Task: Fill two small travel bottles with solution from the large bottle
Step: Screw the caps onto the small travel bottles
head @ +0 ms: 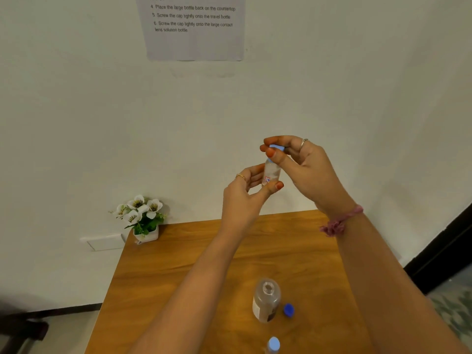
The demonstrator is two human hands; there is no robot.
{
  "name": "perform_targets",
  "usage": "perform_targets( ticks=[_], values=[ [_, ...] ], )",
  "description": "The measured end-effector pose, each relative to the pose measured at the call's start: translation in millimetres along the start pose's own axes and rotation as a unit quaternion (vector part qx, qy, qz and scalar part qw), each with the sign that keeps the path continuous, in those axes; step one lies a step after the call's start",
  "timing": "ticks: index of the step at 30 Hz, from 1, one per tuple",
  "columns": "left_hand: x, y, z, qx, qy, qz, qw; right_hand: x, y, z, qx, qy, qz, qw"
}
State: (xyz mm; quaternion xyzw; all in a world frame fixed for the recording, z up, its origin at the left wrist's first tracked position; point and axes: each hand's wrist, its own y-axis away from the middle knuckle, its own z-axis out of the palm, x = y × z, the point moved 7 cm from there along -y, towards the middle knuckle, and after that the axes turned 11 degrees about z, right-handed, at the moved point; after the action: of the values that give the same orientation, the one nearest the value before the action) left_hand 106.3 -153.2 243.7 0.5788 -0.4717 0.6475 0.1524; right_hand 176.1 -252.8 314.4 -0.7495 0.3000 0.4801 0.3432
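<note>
Raised above the wooden table (178, 277), my left hand (245, 192) grips a small clear travel bottle (271, 172) by its body. My right hand (301, 162) pinches the light blue cap (277, 147) on top of that bottle. The large clear bottle (266, 300) stands uncapped on the table near the front. Its dark blue cap (288, 310) lies just to its right. A second small bottle with a light blue cap (273, 344) stands at the bottom edge of the view, mostly cut off.
A small white pot of white flowers (142, 218) sits at the table's back left corner against the wall. A printed instruction sheet (194, 26) is taped to the wall above. The table's right edge runs beside a dark doorway (447, 251).
</note>
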Motion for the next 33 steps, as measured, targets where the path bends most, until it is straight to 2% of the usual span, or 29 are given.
perform_targets(
  ticks=[2, 4, 6, 8, 14, 19, 26, 30, 33],
  values=[
    [-17.4, 12.1, 0.6, -0.070, 0.012, -0.027, 0.997, 4.6, 13.2, -7.3, 0.015, 0.026, -0.010, 1.000],
    [-44.9, 32.3, -3.4, -0.114, -0.036, -0.065, 0.991, 18.8, 33.0, -14.2, 0.032, 0.048, -0.004, 0.998],
    [-78.1, 57.9, -16.9, -0.114, -0.109, -0.097, 0.983, 42.7, 58.3, -16.3, 0.026, 0.060, 0.020, 0.998],
    [-107.8, 83.0, -30.4, -0.095, -0.135, -0.134, 0.977, 74.5, 84.3, -14.6, 0.009, 0.075, 0.063, 0.995],
    [-174.6, 136.4, -30.1, -0.082, -0.140, -0.220, 0.962, 184.2, 150.4, 2.0, -0.047, 0.101, 0.183, 0.977],
    [-206.0, 165.8, -11.3, -0.119, -0.109, -0.290, 0.943, 257.4, 192.4, 17.8, -0.099, 0.140, 0.247, 0.954],
    [-230.3, 200.3, -2.5, -0.129, -0.120, -0.358, 0.917, 300.6, 221.1, 36.6, -0.184, 0.193, 0.257, 0.929],
    [-234.7, 211.0, 5.7, -0.149, -0.129, -0.359, 0.912, 300.3, 222.8, 40.9, -0.206, 0.205, 0.215, 0.932],
    [-236.2, 216.0, 13.9, -0.163, -0.129, -0.349, 0.914, 304.3, 224.6, 39.1, -0.223, 0.203, 0.215, 0.929]
  ],
)
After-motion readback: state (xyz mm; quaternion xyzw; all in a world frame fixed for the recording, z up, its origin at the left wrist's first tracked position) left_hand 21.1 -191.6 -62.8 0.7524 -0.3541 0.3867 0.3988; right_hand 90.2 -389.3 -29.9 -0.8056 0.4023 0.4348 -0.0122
